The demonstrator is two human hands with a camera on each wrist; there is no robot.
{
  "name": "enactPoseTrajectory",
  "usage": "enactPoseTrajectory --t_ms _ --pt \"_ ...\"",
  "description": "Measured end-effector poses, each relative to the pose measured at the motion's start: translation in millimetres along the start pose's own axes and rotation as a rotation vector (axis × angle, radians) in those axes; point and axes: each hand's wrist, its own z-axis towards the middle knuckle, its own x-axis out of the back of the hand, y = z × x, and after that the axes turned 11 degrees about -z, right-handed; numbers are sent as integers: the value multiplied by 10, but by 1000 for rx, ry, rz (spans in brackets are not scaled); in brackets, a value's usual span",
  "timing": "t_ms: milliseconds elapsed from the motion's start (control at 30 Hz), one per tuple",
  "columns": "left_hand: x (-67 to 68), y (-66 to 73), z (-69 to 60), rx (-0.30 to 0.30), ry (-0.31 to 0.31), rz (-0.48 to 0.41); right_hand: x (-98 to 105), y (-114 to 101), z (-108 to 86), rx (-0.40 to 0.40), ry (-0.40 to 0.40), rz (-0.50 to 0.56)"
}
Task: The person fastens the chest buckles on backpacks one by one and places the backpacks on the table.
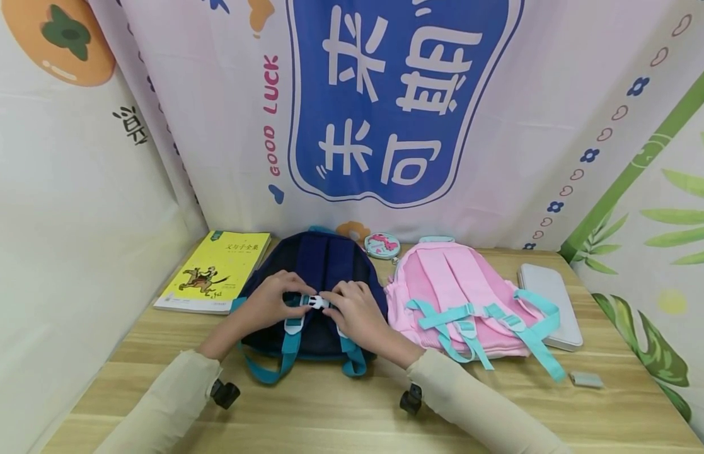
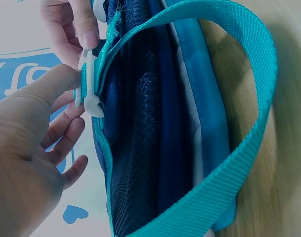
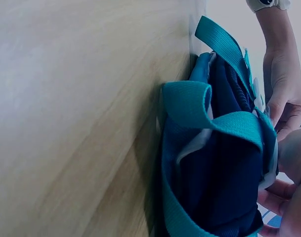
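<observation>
A navy backpack (image 1: 278,258) with teal straps lies with its strap side up in the middle of the table. Over its straps, my left hand (image 1: 275,299) and right hand (image 1: 356,310) meet at a white plastic buckle (image 1: 316,302). Thumb and fingers of each hand pinch one side of it. Whether its two halves are fully clicked together cannot be told. The left wrist view shows my left thumb against a white plastic piece (image 2: 92,86) on teal webbing. A loose teal strap (image 2: 261,98) loops out there. My right hand (image 3: 293,177) is partly cut off in its own wrist view.
A pink backpack (image 1: 442,277) with light teal straps lies to the right, beside a white case (image 1: 550,306). A small grey block (image 1: 586,379) is near the right edge. Left of the navy bag is a yellow book (image 1: 215,271); a round pouch (image 1: 382,246) sits behind.
</observation>
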Motion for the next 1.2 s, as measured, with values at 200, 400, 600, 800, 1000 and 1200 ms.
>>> enactPoseTrajectory --t_ms 200,400,600,800,1000,1200 --pt "-2 -5 11 -3 13 -19 0 11 -2 25 32 -56" --pt "-7 3 19 -27 20 -36 -27 24 -10 38 61 -72" --pt "-19 -4 12 -26 18 -42 -39 30 -16 46 70 -73" --pt "-19 0 18 -15 -2 -45 -35 25 -15 49 74 -57" --pt "-21 -1 20 -9 -1 -46 -26 18 -15 46 69 -52" --pt "-35 6 22 -22 -2 -36 -24 12 -14 43 55 -49"
